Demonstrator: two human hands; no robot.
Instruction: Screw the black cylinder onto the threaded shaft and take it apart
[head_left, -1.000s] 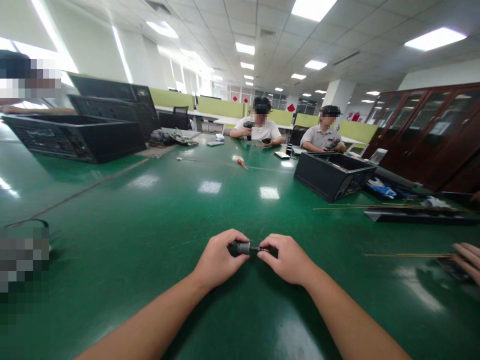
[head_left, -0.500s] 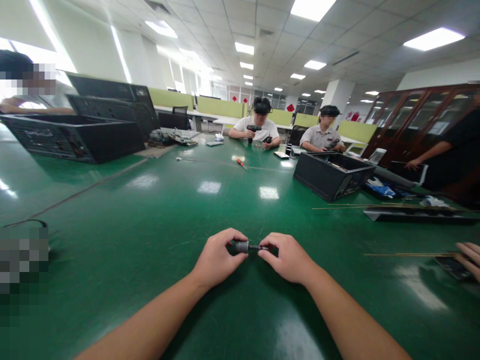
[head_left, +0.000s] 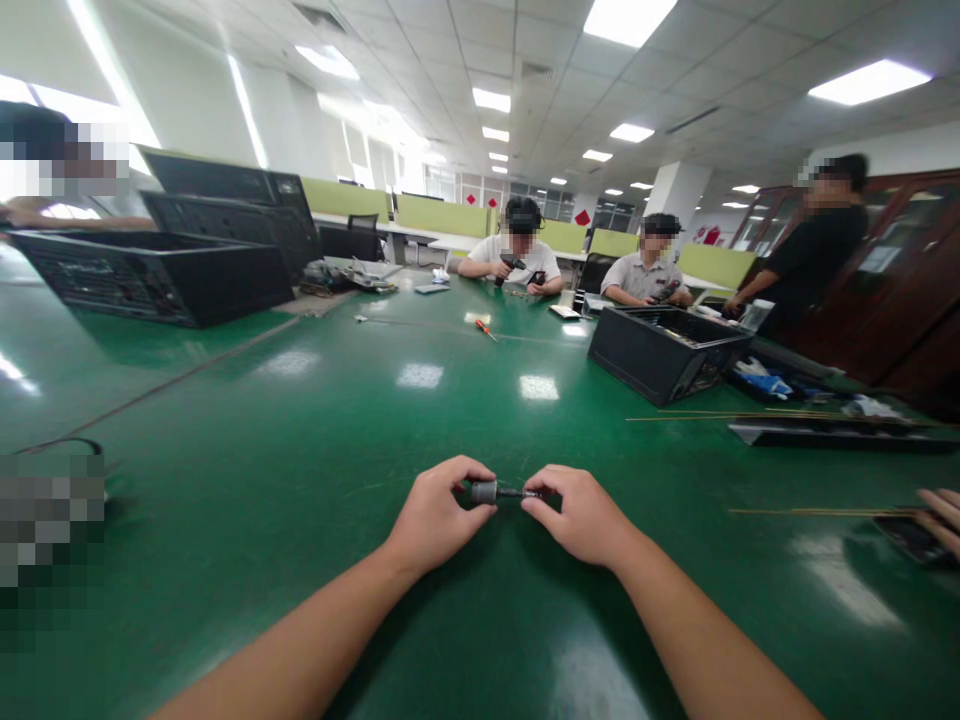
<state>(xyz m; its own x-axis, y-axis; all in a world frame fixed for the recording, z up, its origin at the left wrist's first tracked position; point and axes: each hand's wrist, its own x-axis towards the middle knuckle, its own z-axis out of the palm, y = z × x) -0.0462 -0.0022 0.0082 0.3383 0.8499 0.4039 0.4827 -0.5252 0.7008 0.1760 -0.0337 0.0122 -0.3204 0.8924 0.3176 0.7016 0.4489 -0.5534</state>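
My left hand [head_left: 439, 510] is closed, with thumb and fingertips around a short grey metal cylinder [head_left: 484, 492] just above the green table. A thin dark shaft [head_left: 510, 493] reaches from the cylinder's right end to my right hand [head_left: 577, 510]. There, thumb and forefinger pinch the far end of the shaft. Cylinder and shaft lie level, in one line. Whether they are one piece or two, and what kind of part this is, I cannot tell.
On the green table [head_left: 337, 420] stand black computer cases [head_left: 247, 280] at left and another case [head_left: 645, 355] at right. An orange screwdriver [head_left: 484, 329] lies farther back. Thin rods [head_left: 772, 513] are near a co-worker's hand [head_left: 941, 520] at right. Two people sit opposite.
My right hand has shifted very slightly right, showing a little more shaft. My left hand keeps its place. A person in black at the right has moved left beside the cabinet.
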